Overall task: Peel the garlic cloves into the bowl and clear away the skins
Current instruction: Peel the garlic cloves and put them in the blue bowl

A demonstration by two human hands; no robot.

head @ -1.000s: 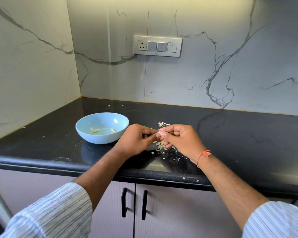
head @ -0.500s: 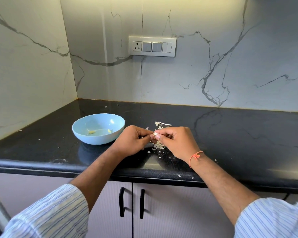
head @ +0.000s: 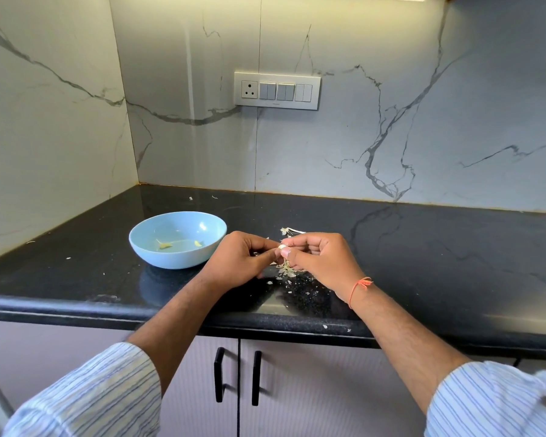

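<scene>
Over the glossy black stone bench (head: 423,247), my two hands meet on one small white garlic clove (head: 282,246)

My left hand (head: 240,263) and my right hand (head: 322,260) both have their fingers curled in, pinching the clove between the fingertips just above the bench, to the right of the pale blue round bowl (head: 177,239). The bowl stands on the bench near my left hand, with two small yellowish pieces lying in its bottom. A loose heap of papery white garlic skins (head: 287,272) lies on the bench right under my hands, with flakes scattered towards the front edge and a dry stem piece (head: 292,230) just behind my right hand. A thin orange thread (head: 360,287) circles my right wrist
</scene>
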